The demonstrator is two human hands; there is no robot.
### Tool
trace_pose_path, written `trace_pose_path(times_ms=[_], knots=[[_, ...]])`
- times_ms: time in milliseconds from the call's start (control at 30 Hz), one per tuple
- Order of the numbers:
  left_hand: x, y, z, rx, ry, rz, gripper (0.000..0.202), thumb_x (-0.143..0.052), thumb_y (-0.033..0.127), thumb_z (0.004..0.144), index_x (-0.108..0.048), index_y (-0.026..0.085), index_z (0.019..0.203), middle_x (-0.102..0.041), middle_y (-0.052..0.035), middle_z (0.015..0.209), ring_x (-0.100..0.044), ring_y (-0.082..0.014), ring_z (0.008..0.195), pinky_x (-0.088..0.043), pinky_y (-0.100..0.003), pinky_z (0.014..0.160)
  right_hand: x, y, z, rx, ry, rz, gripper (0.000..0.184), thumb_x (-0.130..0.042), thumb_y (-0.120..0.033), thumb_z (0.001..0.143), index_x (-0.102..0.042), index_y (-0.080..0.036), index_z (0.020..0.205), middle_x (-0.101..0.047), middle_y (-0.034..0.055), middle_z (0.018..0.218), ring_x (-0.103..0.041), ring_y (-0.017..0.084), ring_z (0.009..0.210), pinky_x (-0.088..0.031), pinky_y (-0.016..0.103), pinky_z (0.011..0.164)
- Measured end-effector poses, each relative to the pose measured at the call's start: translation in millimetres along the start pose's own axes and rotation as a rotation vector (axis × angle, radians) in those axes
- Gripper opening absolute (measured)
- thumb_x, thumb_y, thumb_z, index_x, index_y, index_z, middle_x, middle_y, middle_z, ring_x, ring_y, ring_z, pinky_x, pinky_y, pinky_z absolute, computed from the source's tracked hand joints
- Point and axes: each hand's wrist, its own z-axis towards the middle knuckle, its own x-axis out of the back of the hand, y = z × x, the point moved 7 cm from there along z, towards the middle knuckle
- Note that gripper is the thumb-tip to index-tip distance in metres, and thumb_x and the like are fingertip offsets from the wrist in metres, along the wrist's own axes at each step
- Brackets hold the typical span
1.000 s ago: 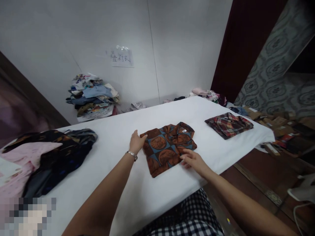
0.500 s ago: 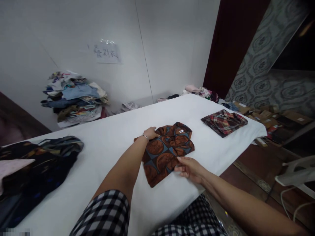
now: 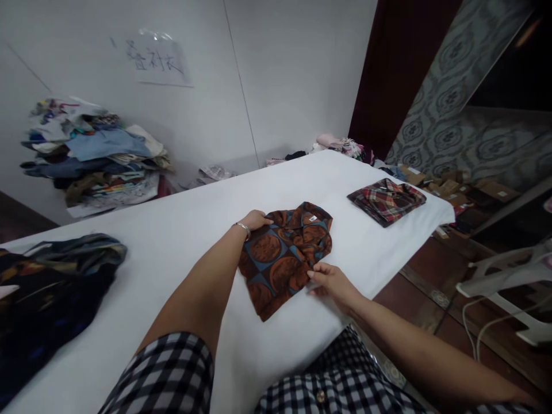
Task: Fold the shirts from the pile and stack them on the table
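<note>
A brown and blue patterned shirt (image 3: 276,261) lies folded into a rough rectangle on the white-covered table (image 3: 181,276), its collar with a small white label pointing away from me. At the shirt's far left edge, my left hand (image 3: 255,220) has its fingers closed on the fabric. My right hand (image 3: 330,282) pinches the near right edge between thumb and fingers. The parts of the fingers beneath the cloth are hidden. A folded red plaid shirt (image 3: 388,201) rests flat farther right, apart from both hands.
Dark clothes (image 3: 64,310) lie in a heap on the table's left end. Beyond the far edge, a tall clothes pile (image 3: 99,155) stands against the wall under a paper sign (image 3: 159,59). Cardboard boxes (image 3: 448,187) and a white plastic stool (image 3: 495,282) are on the right.
My view has shifted, so everything sits a little more left and higher. My left hand has drawn the left edge inward, and the strip of cloth sticking out there no longer shows.
</note>
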Motion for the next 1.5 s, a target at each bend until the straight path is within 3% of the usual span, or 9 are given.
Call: trace_pose_path(times_ms=[200,467,667,900,1100,1233,1333,1400,1500], knots=[[-2.7,0,-1,-0.045,-0.016,0.183,0.021,-0.079,0.033,0.062,-0.063,0.019,0.060,-0.065,-0.0080,0.068,-0.064,-0.0263,0.084,-0.047,-0.032,0.074,21,8,-22,-0.123,0.143,0.289,0.040,-0.083,-0.025,0.066,-0.057,-0.022,0.097,-0.069,0.0036,0.097,-0.069,0.019,0.081,-0.059,0.033,0.064],[-4.9,7,-2,-0.066,-0.052,0.333,0.021,-0.073,0.036,0.070,-0.067,0.016,0.074,-0.070,-0.0091,0.080,-0.064,-0.0234,0.081,-0.046,-0.030,0.071,3,14,-15,-0.269,0.060,0.233,0.024,-0.074,-0.029,0.080,-0.059,-0.015,0.092,-0.070,0.0073,0.091,-0.070,0.018,0.078,-0.056,0.026,0.056],[-6.2,6,-2,-0.062,-0.061,0.316,0.020,-0.071,0.035,0.072,-0.068,0.016,0.076,-0.070,-0.0095,0.081,-0.064,-0.0221,0.080,-0.045,-0.029,0.069,-17,11,14,-0.295,0.056,0.143,0.023,-0.066,-0.032,0.087,-0.056,-0.014,0.075,-0.057,-0.0025,0.059,-0.050,0.006,0.042,-0.035,0.015,0.035],[7.5,11,-17,-0.037,-0.061,0.094,0.022,-0.071,0.038,0.072,-0.065,0.017,0.071,-0.068,-0.0065,0.067,-0.064,-0.0197,0.065,-0.046,-0.028,0.058,-6,-9,23,-0.016,0.133,-0.109,0.025,-0.066,-0.029,0.081,-0.050,-0.018,0.066,-0.049,-0.0045,0.050,-0.042,0.006,0.039,-0.026,0.018,0.036],[67.7,43,-41,-0.167,-0.016,-0.381,0.034,-0.073,0.043,0.071,-0.068,0.014,0.088,-0.073,-0.0096,0.081,-0.066,-0.0204,0.071,-0.053,-0.033,0.067,-13,-100,34,0.336,0.070,-0.301,0.031,-0.067,-0.033,0.072,-0.065,-0.014,0.096,-0.048,-0.0059,0.048,-0.042,0.008,0.043,-0.028,0.021,0.040],[131.0,71,-77,-0.445,0.154,-0.592,0.040,-0.073,0.042,0.069,-0.069,0.012,0.094,-0.072,-0.0072,0.083,-0.065,-0.0181,0.074,-0.054,-0.034,0.075,-25,-163,39,0.593,0.031,-0.405,0.037,-0.065,-0.033,0.072,-0.066,-0.013,0.104,-0.052,-0.0047,0.051,-0.042,0.009,0.046,-0.032,0.022,0.043],[154.4,60,-126,-0.531,0.268,-0.500,0.044,-0.072,0.046,0.068,-0.069,0.013,0.097,-0.072,-0.0050,0.083,-0.065,-0.0192,0.076,-0.053,-0.036,0.078,-21,-166,40,0.640,0.031,-0.527,0.022,-0.063,-0.035,0.071,-0.066,-0.014,0.075,-0.053,-0.0017,0.050,-0.046,0.011,0.049,-0.037,0.023,0.046],[147.2,31,-165,-0.497,0.315,-0.344,0.040,-0.072,0.047,0.068,-0.070,0.015,0.091,-0.072,-0.0034,0.082,-0.065,-0.0206,0.079,-0.053,-0.036,0.082,-13,-141,38,0.601,0.015,-0.641,0.022,-0.062,-0.036,0.070,-0.062,-0.016,0.060,-0.055,0.0006,0.050,-0.049,0.012,0.051,-0.040,0.025,0.049],[100.6,-31,-223,-0.410,0.233,-0.114,0.032,-0.067,0.046,0.073,-0.071,0.018,0.091,-0.073,-0.0031,0.088,-0.065,-0.0231,0.086,-0.053,-0.038,0.086,-2,-80,25,0.550,-0.164,-0.754,0.022,-0.058,-0.036,0.072,-0.069,-0.017,0.073,-0.068,0.0039,0.069,-0.060,0.018,0.063,-0.048,0.028,0.059]])
